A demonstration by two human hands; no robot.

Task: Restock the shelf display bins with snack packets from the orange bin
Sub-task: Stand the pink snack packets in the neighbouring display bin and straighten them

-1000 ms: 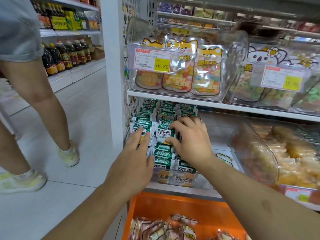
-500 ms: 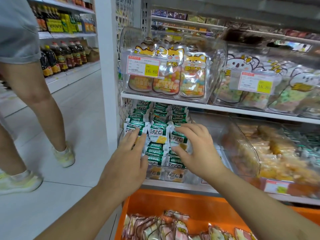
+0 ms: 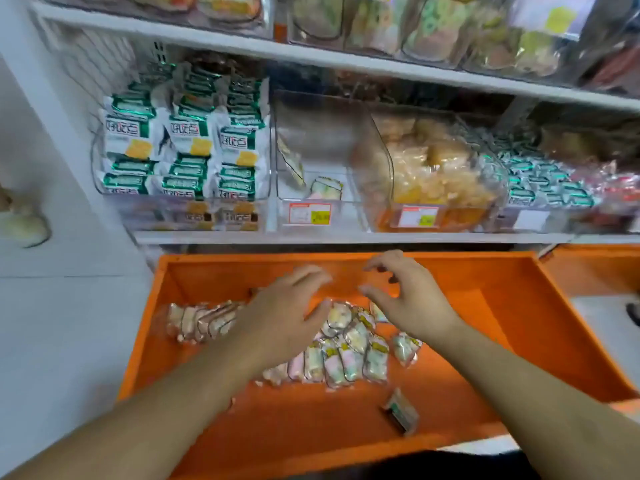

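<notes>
The open-topped orange plastic bin (image 3: 540, 317) is seen below the white shelf (image 3: 346, 237), with both hands held over its contents. The left hand (image 3: 284, 317) is spread, fingers straight, low over a loose heap of small clear-wrapped pastel snack packets (image 3: 346, 355); whether contact is made cannot be told, as the frame is blurred. The right hand (image 3: 408, 299) is poised above the heap with fingers and thumb loosely curved and apart; nothing is held in it. A second row of similar packets (image 3: 197, 320) lies toward the bin's left wall, and one small green-and-white packet (image 3: 400, 410) lies apart near the front. On the shelf, the clear plastic display bin (image 3: 322, 161) between the full bin of green-and-white packets (image 3: 183, 150) and the bin of yellow snacks (image 3: 433, 168) is nearly empty, only a few pastel packets being visible in it; it is judged the likely destination. The packets are judged light, soft and crushable, with slick film that may slide. It is advised that several be gathered at once between both palms from the flanks of the heap, pressure being kept gentle, or that single packets be pinched at the sealed edge
</notes>
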